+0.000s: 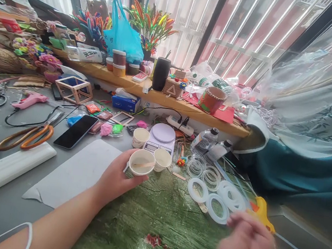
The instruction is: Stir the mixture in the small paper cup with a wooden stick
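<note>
My left hand (117,175) is wrapped round a paper cup (139,172), which is tilted slightly toward me with a flat wooden stick (144,164) inside. Right behind it are two more paper cups, one on the right (162,160) and one on the left (140,138), beside a lilac digital scale (163,133). My right hand (246,245) is smeared by motion at the lower right, its fingers curled; whether they grip anything does not show. Nearest to it lie translucent white ring moulds (217,208) and a yellow glue gun (262,215).
Two clear bottles (205,139) stand behind the moulds. On the left lie a sheet of white paper (78,174), a phone (76,131), scissors (36,135) and a pink glue gun (30,100). A power strip (180,125) sits below the crowded wooden ledge (168,102).
</note>
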{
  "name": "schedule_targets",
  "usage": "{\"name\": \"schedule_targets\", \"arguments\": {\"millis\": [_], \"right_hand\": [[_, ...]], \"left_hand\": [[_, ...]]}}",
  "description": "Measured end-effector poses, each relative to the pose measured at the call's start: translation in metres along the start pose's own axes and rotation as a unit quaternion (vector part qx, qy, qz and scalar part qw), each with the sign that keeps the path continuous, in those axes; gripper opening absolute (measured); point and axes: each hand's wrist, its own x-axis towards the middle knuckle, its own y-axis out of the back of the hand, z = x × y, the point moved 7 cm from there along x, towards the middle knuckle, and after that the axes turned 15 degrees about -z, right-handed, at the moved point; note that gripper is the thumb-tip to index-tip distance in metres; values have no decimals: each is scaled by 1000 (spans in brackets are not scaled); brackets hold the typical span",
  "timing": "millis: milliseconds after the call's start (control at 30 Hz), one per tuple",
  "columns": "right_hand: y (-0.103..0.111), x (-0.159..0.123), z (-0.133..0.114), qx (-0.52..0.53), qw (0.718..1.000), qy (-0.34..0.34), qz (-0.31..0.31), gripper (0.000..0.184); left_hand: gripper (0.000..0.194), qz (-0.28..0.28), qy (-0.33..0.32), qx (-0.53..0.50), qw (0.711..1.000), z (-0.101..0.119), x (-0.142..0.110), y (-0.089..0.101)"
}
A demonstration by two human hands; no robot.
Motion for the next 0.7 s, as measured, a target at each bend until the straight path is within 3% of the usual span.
{"name": "schedule_targets", "arguments": {"millis": [100,133,200,300,400,500,567,633,700], "right_hand": [[-45,1,-10,-23,978,65,-195,25],[-50,0,-7,-19,976,55,-209,23],[-43,0,10,-10,989,-14,-146,22],[-37,-6,42,39,980,-129,-144,33],[-34,-13,50,70,976,-145,-143,38],[-37,-12,23,77,983,-54,-159,28],[-39,-4,-3,100,978,10,-182,40],[-44,11,-23,116,964,21,-237,45],[-50,30,-34,114,945,-7,-307,36]], "left_hand": [[60,10,1,13,1000,0,1,1],[59,12,4,14,1000,-1,1,1],[59,3,10,14,1000,-3,0,1],[57,-17,13,15,1000,-5,1,-2],[57,-27,13,23,999,0,1,-7],[56,-46,13,22,999,13,0,-19],[55,-66,13,7,998,24,-1,-30],[56,-107,9,-7,994,37,1,-44],[56,-127,-3,-14,992,51,5,-57]]}}
